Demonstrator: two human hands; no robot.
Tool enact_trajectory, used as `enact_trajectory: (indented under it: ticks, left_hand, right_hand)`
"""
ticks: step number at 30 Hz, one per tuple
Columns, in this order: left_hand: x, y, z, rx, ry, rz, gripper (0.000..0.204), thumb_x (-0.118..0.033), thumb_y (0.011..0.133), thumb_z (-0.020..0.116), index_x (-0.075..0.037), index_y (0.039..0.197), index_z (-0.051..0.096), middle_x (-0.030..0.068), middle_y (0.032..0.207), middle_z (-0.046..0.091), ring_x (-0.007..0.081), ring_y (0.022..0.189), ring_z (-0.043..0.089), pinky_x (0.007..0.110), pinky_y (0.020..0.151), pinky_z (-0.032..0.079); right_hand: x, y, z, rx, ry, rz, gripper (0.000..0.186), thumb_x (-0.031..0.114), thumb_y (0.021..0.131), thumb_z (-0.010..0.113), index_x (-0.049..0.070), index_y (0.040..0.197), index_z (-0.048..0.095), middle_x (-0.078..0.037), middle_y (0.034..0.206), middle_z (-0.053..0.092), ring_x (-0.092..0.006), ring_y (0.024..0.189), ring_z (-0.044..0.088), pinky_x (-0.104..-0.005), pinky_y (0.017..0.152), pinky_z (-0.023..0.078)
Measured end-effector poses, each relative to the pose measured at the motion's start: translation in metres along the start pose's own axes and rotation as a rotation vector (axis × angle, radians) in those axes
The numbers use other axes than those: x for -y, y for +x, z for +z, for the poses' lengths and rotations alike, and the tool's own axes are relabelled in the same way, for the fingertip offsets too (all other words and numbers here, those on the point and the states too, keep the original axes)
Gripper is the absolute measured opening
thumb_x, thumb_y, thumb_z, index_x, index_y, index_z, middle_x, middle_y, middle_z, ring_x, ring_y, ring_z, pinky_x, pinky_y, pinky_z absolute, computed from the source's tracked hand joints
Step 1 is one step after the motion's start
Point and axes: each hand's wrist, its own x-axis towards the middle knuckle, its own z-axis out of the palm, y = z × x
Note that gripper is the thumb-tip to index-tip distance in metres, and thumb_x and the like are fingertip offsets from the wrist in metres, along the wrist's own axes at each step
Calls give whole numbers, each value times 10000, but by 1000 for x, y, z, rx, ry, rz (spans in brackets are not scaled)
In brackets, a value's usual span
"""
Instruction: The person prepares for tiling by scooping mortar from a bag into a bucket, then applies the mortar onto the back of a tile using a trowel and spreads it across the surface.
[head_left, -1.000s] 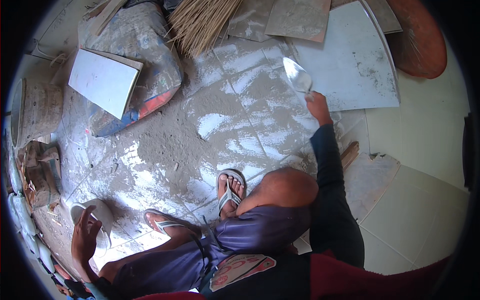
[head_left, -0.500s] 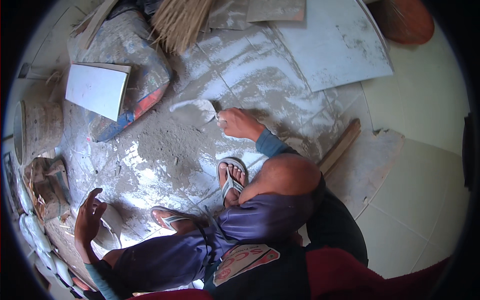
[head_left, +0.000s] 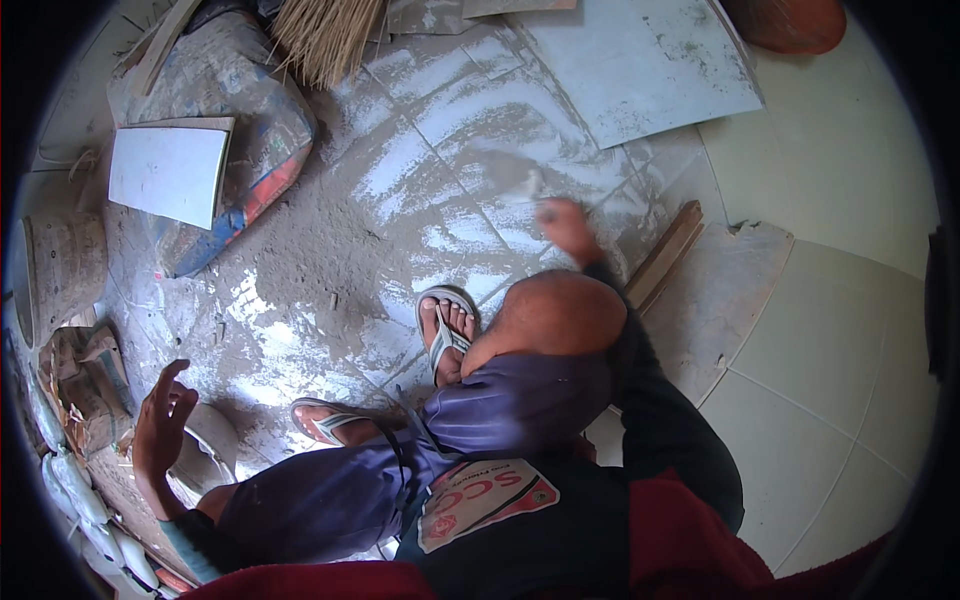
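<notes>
My right hand [head_left: 570,232] is closed round the handle of a trowel [head_left: 508,172] held low over the dusty tiled floor, beyond my right knee. Motion blurs both the hand and the blade. Grey cement powder [head_left: 310,240] lies in a spread-out heap to the left of the trowel, with smeared streaks of it around. My left hand [head_left: 160,420] is raised at the lower left, fingers apart and holding nothing. Just beside it stands a pale bucket [head_left: 212,432], partly hidden by that hand and my leg.
A cement sack [head_left: 265,110] lies at the far left with a white tile [head_left: 165,172] on it. A stick broom [head_left: 325,42] is at the back. A large pale board [head_left: 640,85] lies back right; a wooden strip [head_left: 665,255] lies right of my knee. Another bucket [head_left: 65,255] stands left.
My right hand and the trowel have swung right and slightly away from the powder heap. My left hand stays raised beside the pale bucket. The whole view has shifted a little.
</notes>
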Motion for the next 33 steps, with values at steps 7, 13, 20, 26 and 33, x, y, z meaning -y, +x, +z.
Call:
enact_trajectory:
  ticks: [7, 13, 20, 26, 33]
  left_hand:
    - [10, -2, -1, 11, 69, 9, 410, -205, 912, 546, -96, 1299, 467, 152, 872, 627, 260, 835, 606, 390, 778, 474]
    - [-3, -12, -5, 18, -20, 16, 417, -217, 911, 538, -98, 1305, 465, 167, 896, 632, 278, 864, 609, 398, 809, 470]
    - [-17, 5, -4, 19, 50, 65, 419, -228, 916, 555, -91, 1300, 461, 150, 914, 627, 256, 851, 606, 381, 780, 470]
    - [-14, -4, -2, -7, 38, 30, 399, -125, 912, 526, -94, 1305, 470, 126, 879, 611, 234, 835, 596, 379, 793, 469]
    - [2, 4, -2, 12, 60, -4, 391, -151, 917, 517, -95, 1301, 469, 125, 850, 592, 237, 798, 572, 382, 777, 460]
  right_hand:
    - [55, 16, 27, 12, -79, 62, 144, 149, 798, 630, 12, 837, 613, -198, 739, 613, -335, 679, 603, -426, 628, 458]
    - [-62, 57, -60, -223, -244, 265, 207, 185, 822, 618, -14, 867, 650, -157, 670, 633, -258, 574, 615, -379, 558, 478]
    - [41, 61, 47, 168, -2, -168, 174, 171, 716, 629, 110, 861, 704, -186, 821, 649, -363, 788, 628, -428, 704, 502]
    - [16, -25, 10, -117, 90, 74, 144, 147, 797, 592, 4, 816, 607, -230, 836, 623, -412, 798, 593, -449, 670, 455]
    - [-72, -113, -60, -237, -91, 595, 187, 159, 786, 593, -1, 691, 609, -76, 556, 523, -147, 515, 498, -335, 507, 400]
